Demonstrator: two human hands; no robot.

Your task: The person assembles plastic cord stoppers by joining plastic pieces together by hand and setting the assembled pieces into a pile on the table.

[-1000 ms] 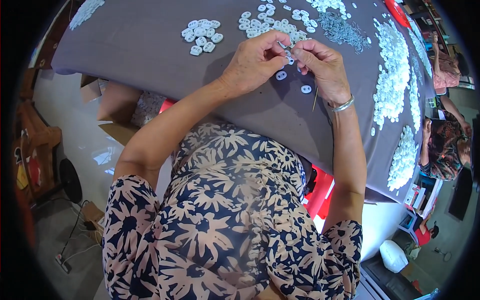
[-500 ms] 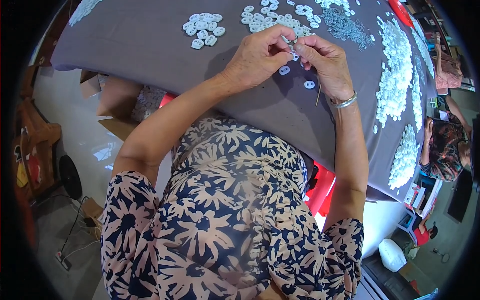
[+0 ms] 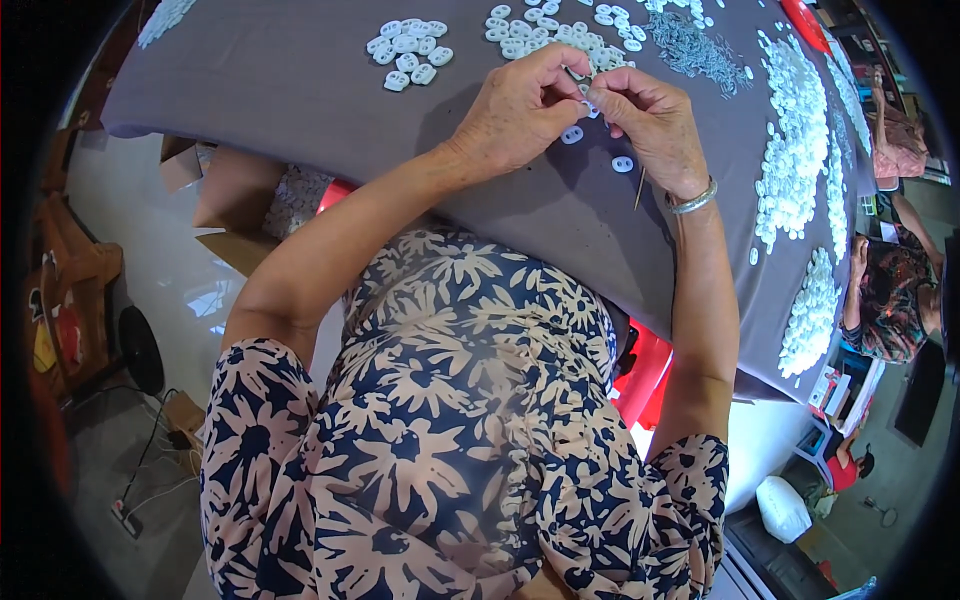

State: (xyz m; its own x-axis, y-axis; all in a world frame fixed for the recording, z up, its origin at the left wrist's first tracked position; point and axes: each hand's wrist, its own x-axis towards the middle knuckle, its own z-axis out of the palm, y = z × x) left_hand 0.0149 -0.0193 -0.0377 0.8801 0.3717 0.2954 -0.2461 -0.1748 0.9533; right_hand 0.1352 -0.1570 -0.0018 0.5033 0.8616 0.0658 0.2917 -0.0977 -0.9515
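Observation:
My left hand [image 3: 522, 108] and my right hand [image 3: 655, 128] meet fingertip to fingertip over the table, both closed in a pinch. Between them shows a small white oval two-hole piece [image 3: 593, 111], partly covered by the fingers. A thin brown stick [image 3: 639, 188] juts out below my right palm, apparently tucked in that hand. Just under the fingers lie two loose pieces of the same kind, a white two-hole oval [image 3: 571, 134] and another white oval [image 3: 622, 164]. Beyond my hands spreads a heap of white ovals [image 3: 520, 35].
A small cluster of white ovals [image 3: 408, 48] lies to the left. At the back is a pile of thin grey bits [image 3: 695, 50]; large white heaps [image 3: 790, 150] line the right side. An open cardboard box [image 3: 235, 195] stands below the table edge. Other people sit at far right.
Almost nothing differs. My hands keep the same pinch, and the whole view has shifted very slightly.

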